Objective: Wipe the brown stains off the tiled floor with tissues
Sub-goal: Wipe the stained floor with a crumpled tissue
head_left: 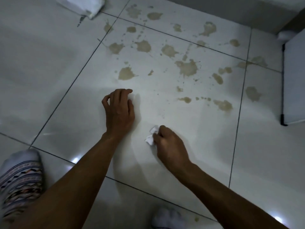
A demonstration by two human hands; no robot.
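While the right hand (170, 142) keeps its grip closed around a crumpled white tissue (151, 135) low on the tiled floor (49, 71), the brown stains (187, 67) lie ahead of it, farther from the person and spread across the upper middle and right of the view. The tissue shows at the thumb side of the curled fingers and appears to be at or just above the tile; contact cannot be confirmed. The left hand (119, 109) rests on the floor with fingers loosely bent, holding nothing, and seems to serve as a prop. Nearest stains: one blot (126, 73) lies just beyond the left hand's fingertips, while a row of smaller spots (186, 100) lies forward and to the right of the tissue. The hand with the tissue is therefore the one placed to reach the row, by a stroke away from the body and slightly rightward. The patch of tile directly around the tissue looks free of marks, so most of the wiping appears to remain. A white cloth-like bundle (82, 5) lies at the top left, well apart. A patterned sock (21, 176) shows at lower left, and a white one (166, 219) at the bottom edge.
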